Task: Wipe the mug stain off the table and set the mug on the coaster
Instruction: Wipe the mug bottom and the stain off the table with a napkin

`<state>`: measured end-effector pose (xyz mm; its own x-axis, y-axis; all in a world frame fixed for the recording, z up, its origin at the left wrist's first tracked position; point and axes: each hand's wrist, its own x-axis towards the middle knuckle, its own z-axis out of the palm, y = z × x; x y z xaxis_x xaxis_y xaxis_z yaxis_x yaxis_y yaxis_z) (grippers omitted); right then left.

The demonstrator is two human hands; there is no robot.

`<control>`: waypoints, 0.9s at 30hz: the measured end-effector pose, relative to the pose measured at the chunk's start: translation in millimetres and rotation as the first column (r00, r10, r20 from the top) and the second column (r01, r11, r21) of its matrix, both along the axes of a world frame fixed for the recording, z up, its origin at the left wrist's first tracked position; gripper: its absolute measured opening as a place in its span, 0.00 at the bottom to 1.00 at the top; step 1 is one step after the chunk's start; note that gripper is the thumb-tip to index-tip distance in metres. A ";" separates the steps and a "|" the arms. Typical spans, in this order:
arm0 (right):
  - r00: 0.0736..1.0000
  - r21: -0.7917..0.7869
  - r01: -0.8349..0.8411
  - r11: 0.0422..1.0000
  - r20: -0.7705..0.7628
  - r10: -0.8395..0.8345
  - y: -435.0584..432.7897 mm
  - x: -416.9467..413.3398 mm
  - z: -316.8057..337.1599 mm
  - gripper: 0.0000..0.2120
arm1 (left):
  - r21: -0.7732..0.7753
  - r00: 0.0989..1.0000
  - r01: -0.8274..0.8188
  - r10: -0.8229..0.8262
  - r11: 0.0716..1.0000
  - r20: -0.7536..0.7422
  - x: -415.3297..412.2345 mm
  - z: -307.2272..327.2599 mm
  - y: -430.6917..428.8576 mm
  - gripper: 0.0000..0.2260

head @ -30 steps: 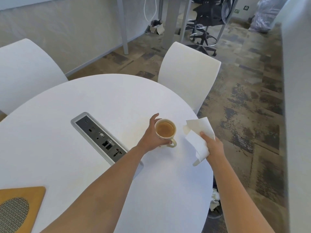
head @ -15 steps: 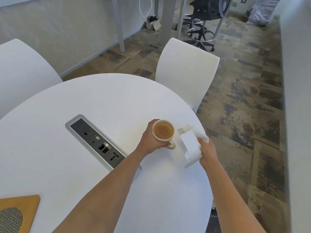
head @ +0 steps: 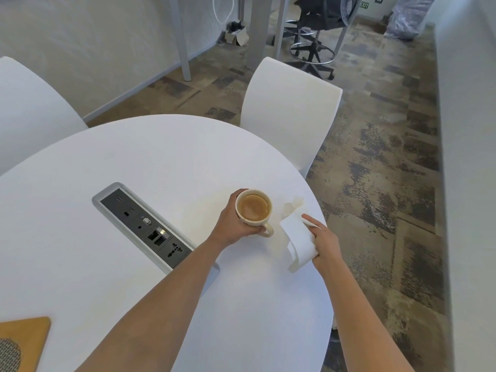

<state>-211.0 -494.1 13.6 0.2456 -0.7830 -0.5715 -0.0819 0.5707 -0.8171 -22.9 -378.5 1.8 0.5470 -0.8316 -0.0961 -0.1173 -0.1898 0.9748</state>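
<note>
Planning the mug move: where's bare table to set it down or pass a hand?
Free: table between power strip and far chair; near side between forearms. Crowded: right edge, where left hand holds mug beside right hand and napkin.

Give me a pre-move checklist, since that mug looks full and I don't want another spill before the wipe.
1. Mug held securely: ok, the left hand wraps its side.
2. Liquid level safe for moving: not ok, the coffee sits near the rim, so it should stay level.
3. Wipe ready: ok, the right hand grips a folded paper towel right of the mug.
4. Stain uncovered: cannot tell, a faint mark shows on the table at the towel's far end, but whether the mug is off the surface is unclear.
5. Coaster free: ok as far as visible, at the lower left, partly cut off.
</note>
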 end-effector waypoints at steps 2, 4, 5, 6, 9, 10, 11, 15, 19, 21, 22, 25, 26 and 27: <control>1.000 0.050 0.015 0.999 0.026 -0.016 1.2 0.3 2.3 0.11 | -0.001 1.000 -0.019 0.019 1.000 0.017 -1.5 1.7 -0.5 0.40; 0.999 0.070 0.004 0.998 0.041 -0.007 1.9 -1.2 3.4 0.14 | -0.001 0.998 -0.043 0.043 0.999 0.035 -4.1 3.1 -0.9 0.39; 1.000 0.054 -0.009 0.999 0.013 0.008 2.2 -2.3 3.9 0.16 | -0.006 0.997 -0.057 0.057 0.998 0.051 -5.7 4.6 -0.8 0.38; 1.000 0.032 -0.007 0.999 -0.016 0.008 2.7 -3.6 4.1 0.16 | -0.018 0.995 -0.068 0.069 0.998 0.066 -7.1 7.1 -0.9 0.38; 0.997 -0.009 0.075 0.997 -0.001 -0.075 6.5 -8.4 -1.1 0.11 | -0.051 0.992 -0.091 0.095 0.995 0.081 -7.9 19.5 -3.4 0.38; 0.997 -0.019 0.079 0.997 0.011 -0.079 8.9 -9.6 -2.5 0.12 | -0.060 0.991 -0.096 0.101 0.994 0.087 -7.7 26.0 -4.7 0.38; 0.997 -0.017 0.075 0.997 0.030 -0.075 11.2 -10.2 -4.4 0.14 | -0.069 0.990 -0.099 0.106 0.993 0.096 -7.4 33.8 -6.1 0.38; 0.989 0.079 -0.012 0.997 0.147 0.000 27.3 -0.9 -8.5 0.23 | -0.096 0.983 -0.106 0.119 0.990 0.140 -9.3 65.7 -9.0 0.38; 0.967 0.115 -0.104 0.988 0.244 0.073 46.0 16.9 -3.0 0.18 | -0.125 0.980 -0.085 0.106 0.989 0.170 -16.0 91.3 -5.0 0.38; 0.959 0.136 -0.106 0.985 0.277 0.065 53.8 24.5 2.2 0.14 | -0.135 0.976 -0.074 0.099 0.988 0.194 -21.0 102.1 -2.2 0.38; 0.954 0.147 -0.108 0.983 0.292 0.061 57.3 27.4 4.2 0.14 | -0.140 0.973 -0.071 0.100 0.988 0.208 -23.7 106.7 -0.6 0.38; 0.921 0.143 -0.152 0.978 0.379 0.088 67.0 31.3 7.8 0.11 | -0.156 0.967 -0.077 0.111 0.985 0.229 -30.8 119.1 4.5 0.37; 0.901 0.125 -0.177 0.976 0.420 0.109 69.8 31.5 8.9 0.10 | -0.159 0.965 -0.080 0.116 0.984 0.234 -32.7 123.0 6.1 0.37; 0.880 0.104 -0.199 0.974 0.456 0.131 72.1 31.2 10.2 0.10 | -0.161 0.963 -0.082 0.120 0.983 0.242 -34.3 126.4 7.9 0.37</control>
